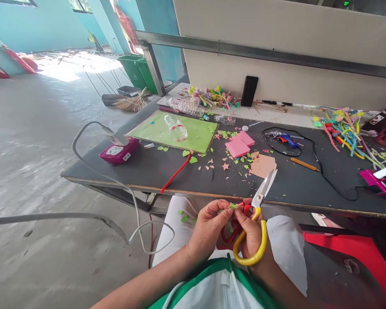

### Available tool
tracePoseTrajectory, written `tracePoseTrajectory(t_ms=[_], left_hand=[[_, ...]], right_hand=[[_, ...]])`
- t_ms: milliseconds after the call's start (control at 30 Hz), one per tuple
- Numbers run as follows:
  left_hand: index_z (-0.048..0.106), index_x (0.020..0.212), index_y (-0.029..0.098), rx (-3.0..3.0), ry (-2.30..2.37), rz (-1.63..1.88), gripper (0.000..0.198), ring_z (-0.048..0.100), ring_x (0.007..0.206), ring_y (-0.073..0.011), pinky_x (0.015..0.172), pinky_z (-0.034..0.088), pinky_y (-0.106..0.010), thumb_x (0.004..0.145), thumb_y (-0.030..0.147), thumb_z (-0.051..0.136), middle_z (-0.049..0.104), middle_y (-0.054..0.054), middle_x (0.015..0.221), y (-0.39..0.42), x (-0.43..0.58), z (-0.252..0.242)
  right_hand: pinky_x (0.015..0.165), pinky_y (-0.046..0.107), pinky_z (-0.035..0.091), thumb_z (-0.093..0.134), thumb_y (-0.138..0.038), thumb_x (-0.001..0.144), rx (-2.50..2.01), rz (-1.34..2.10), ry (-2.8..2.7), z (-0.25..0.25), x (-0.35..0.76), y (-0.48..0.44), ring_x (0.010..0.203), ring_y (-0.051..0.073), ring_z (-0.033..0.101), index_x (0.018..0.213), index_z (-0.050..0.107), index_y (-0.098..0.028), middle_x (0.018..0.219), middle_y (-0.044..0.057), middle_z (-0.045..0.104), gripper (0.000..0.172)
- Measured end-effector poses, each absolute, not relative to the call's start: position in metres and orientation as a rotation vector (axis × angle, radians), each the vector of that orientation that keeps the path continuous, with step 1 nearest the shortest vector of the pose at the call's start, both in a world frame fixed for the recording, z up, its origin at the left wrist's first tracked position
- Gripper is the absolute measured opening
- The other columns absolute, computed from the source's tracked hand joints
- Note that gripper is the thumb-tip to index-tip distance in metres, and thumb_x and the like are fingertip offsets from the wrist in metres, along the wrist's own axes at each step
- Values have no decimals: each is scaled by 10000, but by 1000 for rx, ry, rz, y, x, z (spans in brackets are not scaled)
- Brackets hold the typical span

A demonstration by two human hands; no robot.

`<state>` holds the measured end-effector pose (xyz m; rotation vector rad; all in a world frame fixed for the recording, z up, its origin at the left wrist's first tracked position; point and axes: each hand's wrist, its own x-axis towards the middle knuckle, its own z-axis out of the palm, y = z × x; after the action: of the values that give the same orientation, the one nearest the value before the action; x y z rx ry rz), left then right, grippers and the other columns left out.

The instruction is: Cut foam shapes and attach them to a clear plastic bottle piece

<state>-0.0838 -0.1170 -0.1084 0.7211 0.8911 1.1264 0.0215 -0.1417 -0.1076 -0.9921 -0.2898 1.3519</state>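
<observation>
Above my lap, in front of the table edge, both hands meet. My left hand [206, 228] pinches a small green paper star [233, 206] between thumb and fingertips. My right hand [251, 235] is closed, with yellow-handled scissors [263, 242] hanging on it, blades pointing up and away. A red-handled tool [246, 208] also sits between the hands; its tip is close to the star, and its kind is partly hidden by my fingers. Green paper scraps [184, 218] lie on my white-trousered leg.
On the dark table [141, 171] lie pink paper squares [238, 146], peach paper [263, 165], a green board [199, 139] with a plastic bottle [176, 127], a blue glue gun [289, 140], an orange knife [305, 164] and a red pipe cleaner [176, 174]. A phone [249, 91] leans behind. A grey cable [128, 189] hangs at left.
</observation>
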Motion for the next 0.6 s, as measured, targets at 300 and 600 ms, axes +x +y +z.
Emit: tracePoseTrajectory(t_ms=[300,600], left_hand=[[637,732,145,806,810,883,244,526,593,-87,591,390,-206,702,335,786,625,12,657,-103,-107,-91],[637,716,133,960,843,843,281,426,557,-76,534,302,-206,679,377,771,570,14,631,-110,-122,-74]], right_hand=[[440,197,461,751,-361,757,-1200,1120,-749,-80,36,-146,502,80,545,1008,530,-280,801,-45,656,345],[353,212,409,758,-398,725,-1315,1139,-909,-63,24,-149,423,83,495,944,548,-283,715,-54,609,325]])
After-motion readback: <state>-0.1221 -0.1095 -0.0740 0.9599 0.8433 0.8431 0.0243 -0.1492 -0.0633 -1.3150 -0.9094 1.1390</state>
